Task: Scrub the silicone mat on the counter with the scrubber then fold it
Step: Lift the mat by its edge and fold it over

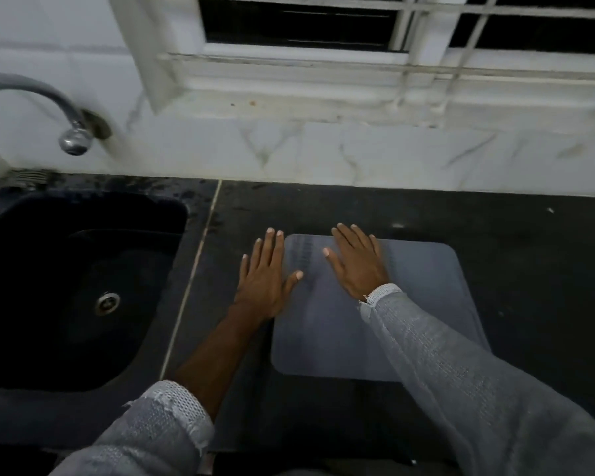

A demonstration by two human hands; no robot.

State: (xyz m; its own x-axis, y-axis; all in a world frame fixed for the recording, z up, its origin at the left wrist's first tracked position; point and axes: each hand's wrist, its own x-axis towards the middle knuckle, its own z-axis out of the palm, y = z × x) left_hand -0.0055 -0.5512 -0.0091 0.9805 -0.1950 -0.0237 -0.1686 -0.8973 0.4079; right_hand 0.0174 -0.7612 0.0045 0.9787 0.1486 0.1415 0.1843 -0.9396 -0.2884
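A grey silicone mat (423,304) with rounded corners lies flat on the dark counter (529,242). My left hand (263,273) rests palm down at the mat's left edge, fingers spread, its thumb on the mat. My right hand (356,261) lies flat on the mat's far left part, fingers apart. Neither hand holds anything. No scrubber is in view.
A dark sink (66,286) with a metal drain (107,302) sits to the left, under a chrome tap (73,139). A white marble wall and a barred window (358,36) stand behind the counter. A pale seam (196,266) runs between sink and mat.
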